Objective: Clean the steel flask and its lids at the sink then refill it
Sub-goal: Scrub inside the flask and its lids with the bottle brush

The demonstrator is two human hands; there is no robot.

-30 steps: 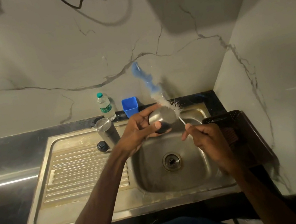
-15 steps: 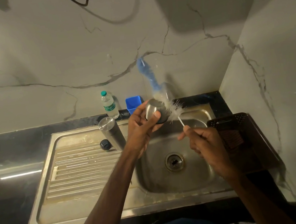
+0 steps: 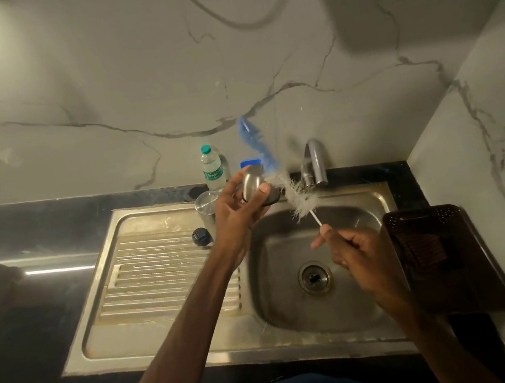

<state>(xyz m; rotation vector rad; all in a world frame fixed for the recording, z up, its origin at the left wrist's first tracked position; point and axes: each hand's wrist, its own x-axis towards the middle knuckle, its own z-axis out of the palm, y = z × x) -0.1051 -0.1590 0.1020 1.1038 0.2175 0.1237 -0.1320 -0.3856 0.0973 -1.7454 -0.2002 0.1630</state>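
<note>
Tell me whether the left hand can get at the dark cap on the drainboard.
Probably not yet: the left hand grips the steel lid. The dark cap lies uncovered beside its wrist.

No legible text anywhere; only white script on the clear plastic water bottle's green label, too blurred to read.
</note>
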